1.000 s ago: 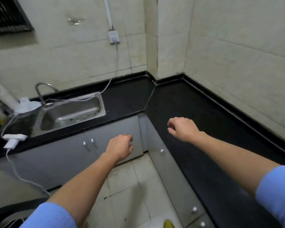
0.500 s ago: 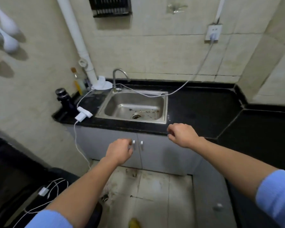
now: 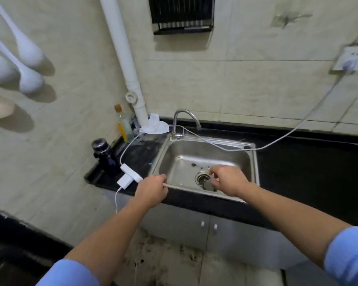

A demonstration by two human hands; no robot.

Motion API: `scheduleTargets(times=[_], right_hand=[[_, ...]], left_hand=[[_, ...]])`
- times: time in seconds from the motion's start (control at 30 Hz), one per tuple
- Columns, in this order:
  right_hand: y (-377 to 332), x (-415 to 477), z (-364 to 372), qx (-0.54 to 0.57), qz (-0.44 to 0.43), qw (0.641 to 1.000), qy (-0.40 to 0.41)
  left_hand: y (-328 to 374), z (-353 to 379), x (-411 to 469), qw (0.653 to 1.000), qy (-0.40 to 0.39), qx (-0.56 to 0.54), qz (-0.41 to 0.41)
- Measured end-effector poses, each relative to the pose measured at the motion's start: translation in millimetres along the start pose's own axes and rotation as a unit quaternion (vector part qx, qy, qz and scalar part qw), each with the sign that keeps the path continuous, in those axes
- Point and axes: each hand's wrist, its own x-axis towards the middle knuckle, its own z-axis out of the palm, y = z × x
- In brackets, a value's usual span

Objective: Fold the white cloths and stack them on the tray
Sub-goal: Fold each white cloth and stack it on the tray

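While both arms reach toward the steel sink (image 3: pixel 186 159), the left hand (image 3: pixel 152 191) and right hand (image 3: pixel 228 181) are curled into fists (holding nothing).

- Soft overhead light is coming from upper left; hanging white plastic ladles (image 3: pixel 27 52) are casting blurred shadows rightward.
- Stainless steel sink basin (image 3: pixel 180 162) is glinting faintly.
- Wide-angle lens is bowing the white drain pipe (image 3: pixel 122 48).

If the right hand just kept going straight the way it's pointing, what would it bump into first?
Probably the far wall of the sink, below the faucet. The right hand hovers over the basin near the drain, though its height above the basin is unclear.
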Motion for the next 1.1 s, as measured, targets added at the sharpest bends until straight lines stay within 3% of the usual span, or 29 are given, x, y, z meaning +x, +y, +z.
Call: scheduleTargets(times=[0.43, 0.73, 1.1], right_hand=[[40, 192, 8, 0.008, -0.047, 0.998, -0.052], [25, 287, 33, 0.03, -0.082, 0.989, -0.116], [-2, 366, 86, 0.061, 0.003, 0.987, -0.151]], left_hand=[[-37, 13, 181, 0.999, -0.021, -0.023, -0.038], [-91, 20, 262, 0.995, -0.056, -0.043, -0.064], [-189, 53, 406, 0.992, -0.097, -0.076, -0.03]])
